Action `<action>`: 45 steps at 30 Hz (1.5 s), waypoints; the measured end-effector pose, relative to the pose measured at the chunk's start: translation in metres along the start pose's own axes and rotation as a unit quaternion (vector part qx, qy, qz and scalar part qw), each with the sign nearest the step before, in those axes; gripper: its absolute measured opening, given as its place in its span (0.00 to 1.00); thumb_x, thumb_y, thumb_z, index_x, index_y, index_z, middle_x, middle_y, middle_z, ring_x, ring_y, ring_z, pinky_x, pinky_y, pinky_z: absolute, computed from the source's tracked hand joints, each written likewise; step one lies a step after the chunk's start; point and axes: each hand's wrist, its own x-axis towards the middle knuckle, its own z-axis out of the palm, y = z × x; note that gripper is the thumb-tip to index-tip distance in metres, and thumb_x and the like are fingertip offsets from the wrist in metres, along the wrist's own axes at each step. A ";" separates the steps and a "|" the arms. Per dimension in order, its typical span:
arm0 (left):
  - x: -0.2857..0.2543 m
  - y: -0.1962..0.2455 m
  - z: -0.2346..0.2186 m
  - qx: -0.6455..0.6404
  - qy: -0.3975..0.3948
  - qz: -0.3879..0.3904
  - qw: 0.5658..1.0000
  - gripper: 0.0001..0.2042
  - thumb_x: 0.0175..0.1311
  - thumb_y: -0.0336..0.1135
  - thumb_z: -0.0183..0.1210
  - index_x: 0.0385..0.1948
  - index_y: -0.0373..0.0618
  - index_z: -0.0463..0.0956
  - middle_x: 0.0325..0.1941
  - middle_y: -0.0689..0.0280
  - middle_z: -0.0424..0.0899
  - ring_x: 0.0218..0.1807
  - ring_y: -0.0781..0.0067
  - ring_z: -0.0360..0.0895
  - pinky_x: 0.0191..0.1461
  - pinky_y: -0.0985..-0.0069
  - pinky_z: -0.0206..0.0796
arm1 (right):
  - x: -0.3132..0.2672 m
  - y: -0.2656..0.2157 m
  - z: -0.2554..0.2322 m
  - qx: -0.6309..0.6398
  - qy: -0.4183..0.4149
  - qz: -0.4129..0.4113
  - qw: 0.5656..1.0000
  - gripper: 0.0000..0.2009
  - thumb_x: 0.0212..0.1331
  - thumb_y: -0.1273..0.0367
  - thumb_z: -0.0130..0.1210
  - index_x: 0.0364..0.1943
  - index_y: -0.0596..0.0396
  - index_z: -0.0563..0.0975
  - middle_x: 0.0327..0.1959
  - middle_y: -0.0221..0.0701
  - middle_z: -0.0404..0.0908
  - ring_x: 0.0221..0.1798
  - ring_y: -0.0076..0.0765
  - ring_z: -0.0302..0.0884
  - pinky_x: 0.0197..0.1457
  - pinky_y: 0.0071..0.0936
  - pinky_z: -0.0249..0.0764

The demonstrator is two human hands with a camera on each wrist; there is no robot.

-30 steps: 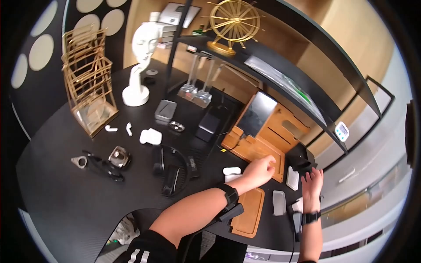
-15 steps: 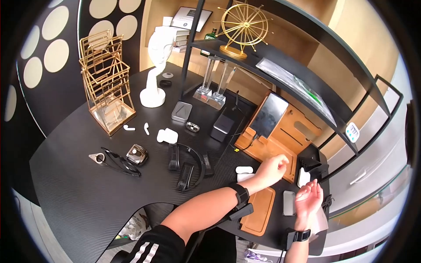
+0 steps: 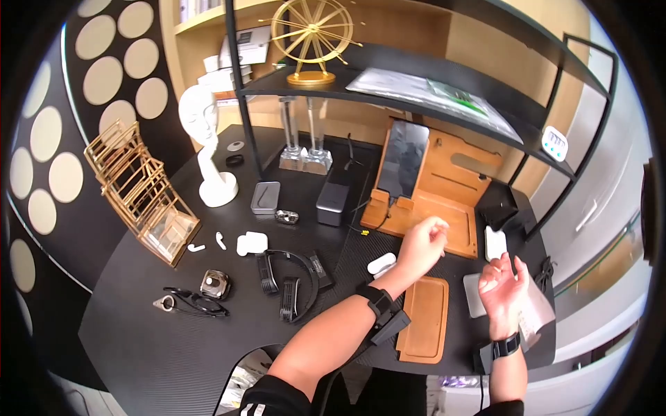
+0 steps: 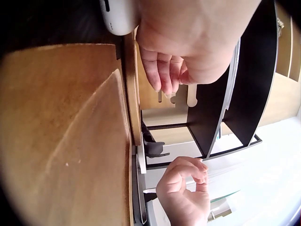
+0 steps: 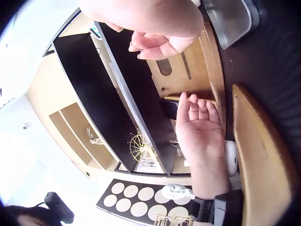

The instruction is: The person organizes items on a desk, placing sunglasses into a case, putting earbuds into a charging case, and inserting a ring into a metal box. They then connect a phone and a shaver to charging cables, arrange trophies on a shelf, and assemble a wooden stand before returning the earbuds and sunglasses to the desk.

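Toward the right end of the counter [image 3: 459,336], the left hand [image 3: 423,246] is poised in front of the wooden stand [image 3: 444,187] that props up a phone [image 3: 402,161], while the right hand [image 3: 504,288] hangs nearer the side edge, hiding part of the grey tray [image 3: 474,301]. Both hands are released, fingers loosely bent around nothing; how high they are above the surface, I cannot tell. The wooden tray [image 3: 424,319] lies flat near the left wrist, its near end close to the counter's front edge, and a bare black strip separates it from the grey tray. A paper [image 3: 538,315] reaches toward the right edge. Overhead, the shelf [image 3: 520,97] limits room behind the stand; the widest free stretch is at the front left, short of the headphones [image 3: 289,299].

The right wrist view shows the left palm, which the head view hides, and the grey tray's sloping wall. The left wrist view adds pale specks [image 4: 67,165] on the wooden tray.

Half a second ago the grey tray showed almost whole beside the right hand. The head view has turned since, levelling the shelf, and the left hand remains before the stand.
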 end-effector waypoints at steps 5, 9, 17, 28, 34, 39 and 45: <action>0.001 -0.002 -0.001 -0.048 -0.005 -0.031 0.998 0.06 0.63 0.25 0.48 0.39 0.38 0.71 0.25 0.65 0.76 0.20 0.81 0.73 0.24 0.85 0.68 | 0.000 0.003 -0.002 0.016 0.006 0.022 1.000 0.13 0.57 0.60 0.49 0.33 0.55 0.77 0.24 0.29 0.71 0.23 0.25 0.62 0.30 0.22 0.66; 0.000 0.002 -0.001 -0.044 -0.006 -0.031 0.999 0.06 0.64 0.25 0.48 0.39 0.38 0.71 0.25 0.65 0.76 0.20 0.81 0.73 0.24 0.85 0.68 | -0.002 0.003 -0.002 0.026 0.009 0.012 1.000 0.12 0.57 0.61 0.49 0.33 0.55 0.76 0.23 0.29 0.70 0.23 0.25 0.62 0.30 0.22 0.65; -0.001 0.005 -0.001 -0.021 -0.007 -0.043 0.999 0.06 0.64 0.25 0.48 0.39 0.39 0.72 0.25 0.64 0.77 0.20 0.80 0.74 0.24 0.84 0.68 | -0.002 0.004 -0.001 0.022 0.001 0.003 1.000 0.11 0.57 0.61 0.49 0.32 0.55 0.74 0.21 0.28 0.67 0.22 0.24 0.61 0.29 0.22 0.65; -0.001 0.004 -0.003 -0.016 -0.002 -0.056 0.998 0.09 0.62 0.24 0.47 0.43 0.40 0.71 0.25 0.64 0.78 0.21 0.80 0.74 0.25 0.85 0.68 | 0.004 0.004 -0.012 0.029 0.046 0.002 0.999 0.12 0.55 0.60 0.48 0.27 0.53 0.74 0.18 0.27 0.66 0.21 0.26 0.61 0.27 0.24 0.64; -0.004 0.014 -0.005 -0.059 0.106 0.022 0.992 0.15 0.63 0.25 0.47 0.51 0.43 0.63 0.28 0.65 0.78 0.22 0.82 0.73 0.27 0.83 0.69 | 0.004 0.003 -0.012 0.024 0.072 -0.014 0.997 0.11 0.54 0.60 0.48 0.26 0.52 0.74 0.17 0.28 0.68 0.19 0.27 0.62 0.26 0.24 0.63; -0.005 0.020 -0.002 -0.045 0.116 0.027 0.992 0.14 0.63 0.26 0.48 0.50 0.44 0.64 0.27 0.66 0.78 0.21 0.83 0.72 0.28 0.83 0.69 | 0.005 0.003 -0.014 0.030 0.085 -0.026 0.996 0.12 0.54 0.59 0.48 0.26 0.52 0.73 0.17 0.28 0.69 0.19 0.27 0.62 0.26 0.24 0.63; -0.009 0.030 0.002 -0.050 0.122 0.052 0.990 0.25 0.64 0.27 0.47 0.61 0.46 0.48 0.35 0.63 0.78 0.23 0.81 0.72 0.29 0.82 0.69 | 0.005 0.002 -0.012 0.029 0.096 -0.036 0.994 0.13 0.55 0.58 0.47 0.27 0.52 0.72 0.17 0.28 0.68 0.19 0.27 0.61 0.25 0.24 0.62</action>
